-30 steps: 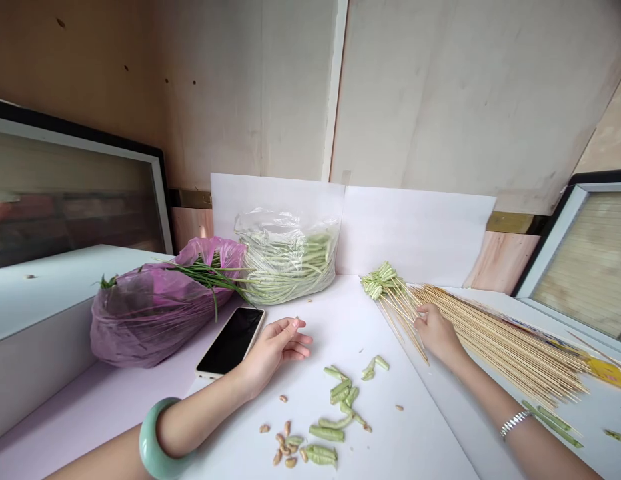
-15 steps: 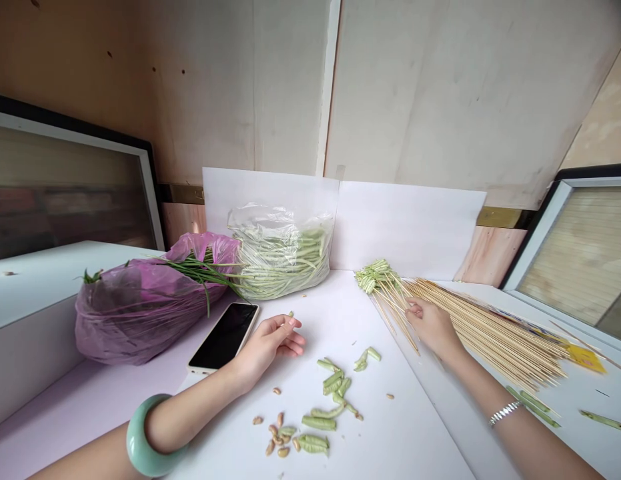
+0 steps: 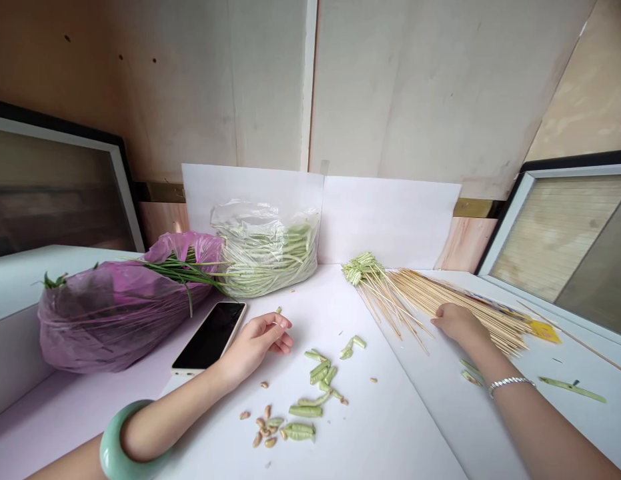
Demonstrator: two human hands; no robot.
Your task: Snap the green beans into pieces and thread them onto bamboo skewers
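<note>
My left hand (image 3: 255,340) rests on the white table (image 3: 380,427) beside a black phone (image 3: 210,335), its fingers curled and pinching a small green bean piece (image 3: 279,311). My right hand (image 3: 457,323) lies on the pile of bare bamboo skewers (image 3: 460,303), fingers bent down onto the sticks. Just left of that hand lie skewers with folded green beans on their tips (image 3: 363,268). Cut bean pieces (image 3: 317,373) and loose brown seeds (image 3: 263,430) lie scattered in front of me.
A clear bag of long beans (image 3: 265,250) leans against the white back board. A purple bag of greens (image 3: 115,307) lies at the left. Bean scraps (image 3: 573,388) sit at the right, beside a framed window (image 3: 560,240). A white ledge (image 3: 20,280) runs along the left.
My right hand has slid right, from the finished bean skewers onto the pile of bare sticks. The view has swung right. My left hand has kept its pinch.
</note>
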